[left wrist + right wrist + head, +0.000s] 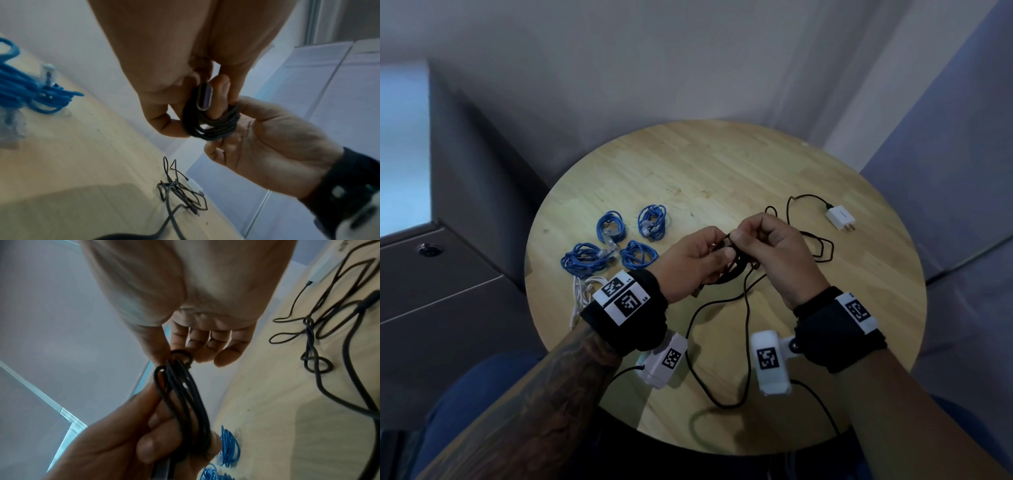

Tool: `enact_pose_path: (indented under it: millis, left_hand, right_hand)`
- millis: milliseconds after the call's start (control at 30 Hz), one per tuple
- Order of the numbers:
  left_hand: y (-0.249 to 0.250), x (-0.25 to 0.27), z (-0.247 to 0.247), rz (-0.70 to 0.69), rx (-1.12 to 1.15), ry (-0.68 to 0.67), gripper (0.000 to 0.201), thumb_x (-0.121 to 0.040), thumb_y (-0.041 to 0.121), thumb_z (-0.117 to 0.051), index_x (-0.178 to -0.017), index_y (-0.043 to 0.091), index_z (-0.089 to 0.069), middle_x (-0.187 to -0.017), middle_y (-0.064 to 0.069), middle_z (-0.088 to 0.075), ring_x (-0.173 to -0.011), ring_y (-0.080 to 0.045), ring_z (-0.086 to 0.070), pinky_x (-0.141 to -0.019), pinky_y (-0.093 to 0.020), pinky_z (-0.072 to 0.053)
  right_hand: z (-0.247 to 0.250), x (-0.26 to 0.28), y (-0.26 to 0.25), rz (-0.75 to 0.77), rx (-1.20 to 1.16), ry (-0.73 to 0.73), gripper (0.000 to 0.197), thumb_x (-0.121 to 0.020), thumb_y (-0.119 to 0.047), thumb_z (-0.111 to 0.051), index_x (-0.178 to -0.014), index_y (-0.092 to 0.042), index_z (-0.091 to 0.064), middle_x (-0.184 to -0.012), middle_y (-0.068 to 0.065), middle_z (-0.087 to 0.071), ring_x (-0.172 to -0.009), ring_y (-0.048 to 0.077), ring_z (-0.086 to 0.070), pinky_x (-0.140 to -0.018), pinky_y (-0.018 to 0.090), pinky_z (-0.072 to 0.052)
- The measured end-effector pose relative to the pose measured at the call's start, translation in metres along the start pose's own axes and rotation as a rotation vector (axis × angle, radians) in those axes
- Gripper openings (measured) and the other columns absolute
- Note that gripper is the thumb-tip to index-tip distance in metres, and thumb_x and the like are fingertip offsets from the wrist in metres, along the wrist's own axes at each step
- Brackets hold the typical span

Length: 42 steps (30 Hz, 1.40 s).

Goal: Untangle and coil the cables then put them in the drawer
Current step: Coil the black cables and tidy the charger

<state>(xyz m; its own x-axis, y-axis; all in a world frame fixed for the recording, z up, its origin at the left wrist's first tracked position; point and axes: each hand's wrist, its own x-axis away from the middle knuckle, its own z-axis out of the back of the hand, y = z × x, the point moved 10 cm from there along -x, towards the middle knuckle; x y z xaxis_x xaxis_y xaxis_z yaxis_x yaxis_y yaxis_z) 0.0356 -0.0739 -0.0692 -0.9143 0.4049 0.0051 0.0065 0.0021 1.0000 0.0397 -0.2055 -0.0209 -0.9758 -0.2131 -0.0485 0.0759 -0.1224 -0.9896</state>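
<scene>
Above the round wooden table (722, 164) (grey walls behind), both hands' fingers (743, 236) pinch a black cable coil (211, 126).

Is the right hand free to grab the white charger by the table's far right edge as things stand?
Probably not yet. The right hand pinches the black cable coil that the left hand grips. The white charger lies unobstructed on the table beyond it.

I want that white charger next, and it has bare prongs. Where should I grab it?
Take the white charger across its two long flat sides, coming from above with the right hand. It lies flat; prongs point toward you and the black cable leaves the far end.
</scene>
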Motion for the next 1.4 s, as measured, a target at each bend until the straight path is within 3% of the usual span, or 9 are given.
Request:
enact_pose_path:
  millis: [167, 400, 533, 633, 767, 900, 1033, 1167, 1400]
  left_hand:
    - [-0.001, -0.003, 0.009, -0.011, -0.043, 0.105, 0.015, -0.106, 0.017, -0.055, -0.094, 0.009, -0.057, -0.065, 0.001, -0.038, -0.054, -0.013, -0.03, -0.05, -0.026, -0.028]
    - [-0.003, 0.005, 0.014, -0.035, -0.247, 0.235, 0.016, -0.101, 0.014, -0.06, -0.087, 0.013, -0.054, -0.068, -0.003, -0.045, -0.061, -0.017, -0.036, -0.057, -0.031, -0.034]
    - [0.007, 0.009, 0.004, -0.074, -0.341, 0.233, 0.008, -0.103, 0.015, -0.061, -0.096, 0.016, -0.059, -0.083, -0.006, -0.061, -0.073, -0.011, -0.053, -0.071, -0.033, -0.05]
    - [0.009, 0.012, -0.005, -0.055, -0.246, 0.199, 0.01, -0.105, 0.025, -0.059, -0.113, 0.019, -0.059, -0.096, -0.004, -0.067, -0.08, -0.015, -0.058, -0.072, -0.035, -0.051]
    - [-0.015, 0.005, -0.006, 0.039, -0.092, 0.189, 0.03, -0.109, 0.037, -0.042, -0.116, 0.015, -0.061, -0.077, -0.001, -0.043, -0.069, -0.016, -0.039, -0.06, -0.029, -0.036]
    - [-0.02, 0.002, -0.028, 0.019, -0.033, 0.108, 0.027, -0.111, 0.032, -0.042, -0.111, 0.008, -0.053, -0.077, 0.001, -0.04, -0.068, -0.015, -0.039, -0.062, -0.027, -0.037]
    - [-0.012, -0.001, -0.033, 0.044, 0.036, 0.058, 0.022, -0.111, 0.025, -0.047, -0.116, 0.005, -0.056, -0.077, 0.0, -0.044, -0.067, -0.015, -0.043, -0.065, -0.027, -0.039]
    - [-0.006, 0.004, -0.001, 0.054, 0.215, 0.151, 0.016, -0.107, 0.014, -0.054, -0.115, 0.004, -0.063, -0.08, -0.005, -0.056, -0.068, -0.019, -0.056, -0.069, -0.033, -0.05]
    - [0.001, 0.011, 0.03, 0.048, 0.298, 0.286, 0.021, -0.106, 0.012, -0.059, -0.123, 0.004, -0.067, -0.09, -0.008, -0.062, -0.083, -0.021, -0.067, -0.071, -0.045, -0.063]
  right_hand:
    - [-0.002, 0.007, -0.026, 0.112, 0.038, -0.031, 0.01, -0.098, -0.019, -0.076, -0.091, -0.011, -0.072, -0.077, 0.005, -0.069, -0.073, 0.011, -0.062, -0.074, 0.027, -0.052]
    - [-0.001, 0.001, 0.004, -0.115, 0.129, -0.065, 0.005, -0.097, -0.025, -0.077, -0.096, -0.021, -0.079, -0.089, 0.0, -0.073, -0.078, 0.01, -0.063, -0.074, 0.03, -0.051]
    - [0.001, 0.001, 0.019, -0.244, 0.082, -0.138, 0.011, -0.1, -0.027, -0.073, -0.101, -0.019, -0.08, -0.097, 0.002, -0.076, -0.083, 0.013, -0.064, -0.076, 0.031, -0.05]
    - [0.016, -0.006, 0.012, -0.141, 0.123, -0.025, 0.012, -0.103, -0.021, -0.069, -0.099, -0.015, -0.078, -0.092, 0.004, -0.076, -0.082, 0.016, -0.068, -0.079, 0.034, -0.054]
    - [0.025, -0.009, -0.015, 0.054, 0.173, 0.122, 0.012, -0.11, -0.016, -0.055, -0.103, -0.01, -0.062, -0.089, 0.004, -0.076, -0.083, 0.018, -0.071, -0.084, 0.036, -0.057]
    - [0.024, -0.002, -0.043, 0.266, 0.182, 0.194, 0.011, -0.108, -0.012, -0.053, -0.1, -0.009, -0.059, -0.084, 0.004, -0.069, -0.081, 0.014, -0.065, -0.082, 0.034, -0.054]
    - [0.051, -0.002, -0.037, 0.228, 0.101, 0.32, 0.01, -0.109, -0.014, -0.055, -0.102, -0.01, -0.06, -0.087, 0.005, -0.073, -0.08, 0.015, -0.066, -0.082, 0.036, -0.056]
    - [0.053, -0.01, -0.025, 0.124, -0.015, 0.196, 0.003, -0.105, -0.011, -0.064, -0.105, -0.012, -0.061, -0.095, 0.009, -0.076, -0.079, 0.018, -0.065, -0.072, 0.029, -0.053]
    - [-0.004, -0.004, 0.006, 0.051, 0.168, -0.04, 0.017, -0.107, -0.009, -0.057, -0.106, -0.019, -0.071, -0.099, 0.001, -0.074, -0.091, 0.016, -0.071, -0.084, 0.037, -0.057]
